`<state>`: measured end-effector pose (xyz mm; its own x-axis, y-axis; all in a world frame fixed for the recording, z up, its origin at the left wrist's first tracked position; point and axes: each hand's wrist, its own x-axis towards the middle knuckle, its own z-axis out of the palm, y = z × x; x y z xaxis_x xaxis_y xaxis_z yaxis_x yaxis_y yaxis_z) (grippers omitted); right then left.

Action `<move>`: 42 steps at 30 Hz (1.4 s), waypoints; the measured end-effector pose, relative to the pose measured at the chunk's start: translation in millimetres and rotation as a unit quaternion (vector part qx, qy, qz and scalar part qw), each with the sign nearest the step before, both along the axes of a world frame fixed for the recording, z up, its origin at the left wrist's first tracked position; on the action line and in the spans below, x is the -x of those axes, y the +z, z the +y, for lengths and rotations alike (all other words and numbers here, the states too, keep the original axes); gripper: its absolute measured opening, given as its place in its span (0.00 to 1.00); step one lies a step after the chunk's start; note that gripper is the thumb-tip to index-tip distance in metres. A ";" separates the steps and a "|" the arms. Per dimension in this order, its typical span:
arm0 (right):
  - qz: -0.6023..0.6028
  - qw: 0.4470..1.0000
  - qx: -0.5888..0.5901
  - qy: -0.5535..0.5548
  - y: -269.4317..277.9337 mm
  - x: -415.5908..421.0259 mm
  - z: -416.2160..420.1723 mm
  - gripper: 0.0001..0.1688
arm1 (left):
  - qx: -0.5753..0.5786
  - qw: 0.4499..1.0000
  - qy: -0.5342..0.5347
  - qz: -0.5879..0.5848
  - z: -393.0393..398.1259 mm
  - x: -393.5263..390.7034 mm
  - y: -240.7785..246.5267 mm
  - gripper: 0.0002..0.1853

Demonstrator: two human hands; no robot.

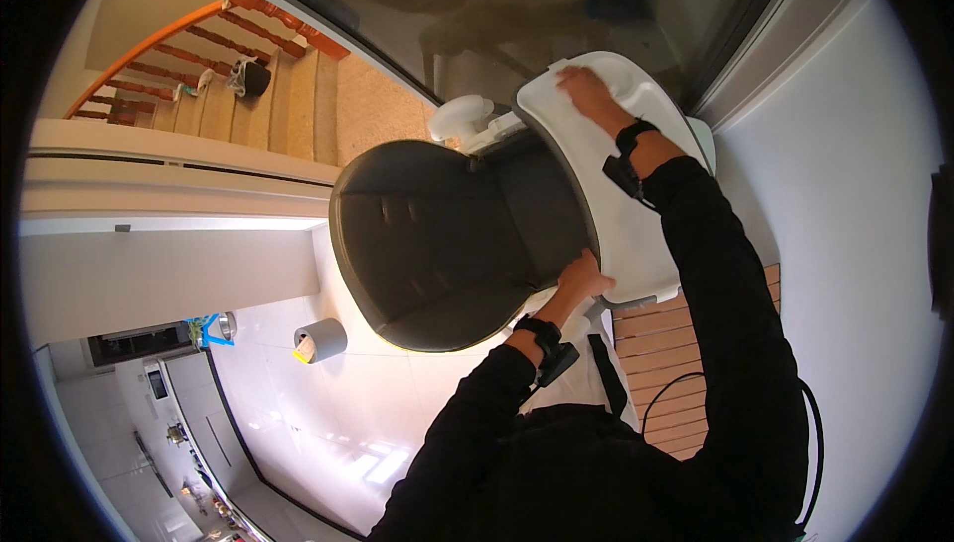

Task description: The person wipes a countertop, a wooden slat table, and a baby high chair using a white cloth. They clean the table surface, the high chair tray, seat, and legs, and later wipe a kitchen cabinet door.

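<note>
A high chair with a dark grey padded seat (440,244) stands before me, its backrest to the left. Its white plastic tray (633,244) lies on the right side of the seat, with a round recess near its far end. My left hand (585,277) grips the tray's inner edge at the near corner, thumb over the top. Over the far end of the tray is my right hand (589,91), slightly blurred, with the fingers pointing left. Whether it presses on the surface cannot be told. A white armrest (462,117) sticks out at the far side.
Behind the chair is a glass panel (477,28); a white wall (842,192) rises on the right. Wooden slats (663,363) cover the floor near me. At left stand a grey cylindrical bin (326,339) and a blue stand (220,329). Carpeted stairs (291,110) lie upper left.
</note>
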<state>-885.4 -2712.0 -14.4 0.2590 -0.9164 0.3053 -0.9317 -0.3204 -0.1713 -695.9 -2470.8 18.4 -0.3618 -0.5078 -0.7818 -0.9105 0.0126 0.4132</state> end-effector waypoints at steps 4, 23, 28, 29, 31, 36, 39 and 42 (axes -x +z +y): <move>0.026 0.974 -0.177 -0.138 -1.5 52.4 6.7 0.15 | 0.036 0.998 0.018 0.051 5.2 -10.0 -18.2 0.45; -0.145 0.980 -0.132 -0.018 15.6 -43.6 266.8 0.31 | 0.066 0.988 -0.056 0.128 -7.7 -35.5 -120.8 0.43; -0.109 0.990 -0.079 -0.035 -14.3 -1.5 241.8 0.24 | -0.026 0.990 -0.075 0.113 -8.6 7.2 -53.1 0.42; -0.112 0.990 -0.057 -0.056 -16.2 -5.2 221.5 0.21 | -0.004 0.993 -0.074 0.097 -11.5 3.0 -48.6 0.42; -0.126 0.984 -0.056 -0.116 -7.2 -16.9 186.4 0.18 | 0.028 0.995 -0.068 0.071 -6.2 -2.3 -52.1 0.41; -0.160 0.977 -0.081 -0.115 -0.5 -31.2 187.4 0.21 | -0.003 0.998 -0.034 0.043 -9.2 -1.8 -49.2 0.33; -0.176 0.978 -0.109 -0.024 13.9 -32.2 230.9 0.23 | 0.014 0.998 -0.018 0.065 -8.8 -12.2 -75.2 0.39; -0.177 0.970 -0.157 0.053 16.6 -13.4 282.3 0.26 | 0.097 0.988 -0.005 0.117 -1.1 -11.3 -71.8 0.38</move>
